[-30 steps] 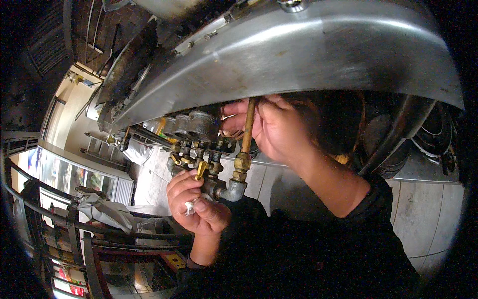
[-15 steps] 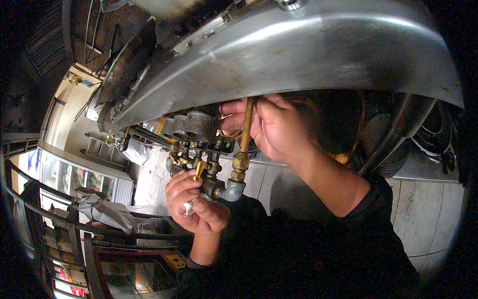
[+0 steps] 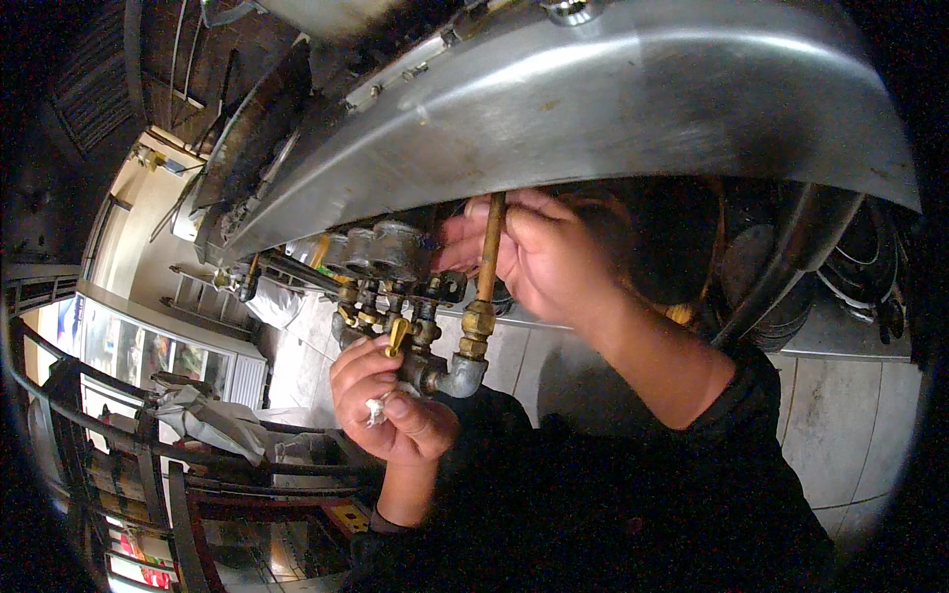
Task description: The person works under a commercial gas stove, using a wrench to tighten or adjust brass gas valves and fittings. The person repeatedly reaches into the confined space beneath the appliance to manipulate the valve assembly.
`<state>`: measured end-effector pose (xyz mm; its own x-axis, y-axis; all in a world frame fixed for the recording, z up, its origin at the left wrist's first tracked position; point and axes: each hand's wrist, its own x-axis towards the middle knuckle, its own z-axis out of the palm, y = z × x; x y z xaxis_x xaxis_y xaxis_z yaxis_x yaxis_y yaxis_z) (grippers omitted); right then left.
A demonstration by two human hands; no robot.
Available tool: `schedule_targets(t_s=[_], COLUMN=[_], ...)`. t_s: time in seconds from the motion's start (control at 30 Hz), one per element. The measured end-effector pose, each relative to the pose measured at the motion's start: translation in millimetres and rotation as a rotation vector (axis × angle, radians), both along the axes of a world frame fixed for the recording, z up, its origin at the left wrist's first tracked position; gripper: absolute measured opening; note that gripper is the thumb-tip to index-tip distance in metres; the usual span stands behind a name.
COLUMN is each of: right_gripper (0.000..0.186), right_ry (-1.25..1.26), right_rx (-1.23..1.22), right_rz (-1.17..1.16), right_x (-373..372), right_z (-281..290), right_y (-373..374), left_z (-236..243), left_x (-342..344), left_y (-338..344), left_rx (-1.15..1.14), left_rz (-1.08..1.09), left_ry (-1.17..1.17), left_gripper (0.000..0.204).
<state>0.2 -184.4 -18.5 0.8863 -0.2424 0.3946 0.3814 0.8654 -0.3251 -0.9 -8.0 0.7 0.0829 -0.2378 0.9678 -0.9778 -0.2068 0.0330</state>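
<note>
My left hand (image 3: 400, 410) is closed at the gas pipe (image 3: 423, 374), thumb and fingers pinching a small crumpled white scrap (image 3: 376, 410). Just above its fingers stands a yellow valve lever (image 3: 397, 334), one of several small valves on the pipe. My right hand (image 3: 539, 247) reaches under the steel front panel (image 3: 593, 109), behind an upright brass tube (image 3: 491, 252). Its fingers are blurred and partly hidden by that tube, close to a round grey metal burner part (image 3: 398, 249). A brass nut (image 3: 477, 318) joins the tube to a grey elbow fitting (image 3: 462, 378).
A thick dark hose (image 3: 791, 262) curves down at the right, beside stacked dark pans (image 3: 858, 262). Tiled floor (image 3: 830, 425) shows below. At the left are black metal rails (image 3: 109, 425), a crumpled grey bag (image 3: 208, 420) and a glass-front fridge (image 3: 158, 346).
My right hand's fingers have shifted slightly beside the round metal part behind the brass tube. My left hand stays almost still at the pipe with the white scrap.
</note>
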Motion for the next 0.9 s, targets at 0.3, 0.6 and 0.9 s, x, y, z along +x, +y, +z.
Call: schedule_targets(t_s=[0.3,0.6,0.9], right_gripper=[0.01,0.01,0.015], right_ry=[-0.055,-0.07,-0.086], right_rx=[-0.287,-0.432,-0.534], right_rz=[-0.057,-0.042,-0.107], right_x=[17,14,15], right_z=[-19,-15,-15], right_y=[-1,-9,-5], left_z=[0,-3,-6], left_x=[0,-1,-5], left_y=[-1,-3,-4], left_rx=[-0.007,-0.049,-0.053], left_rz=[-0.014,-0.01,-0.01], left_ry=[-0.005,0.003,0.024], left_gripper=[0.022,0.024,0.023])
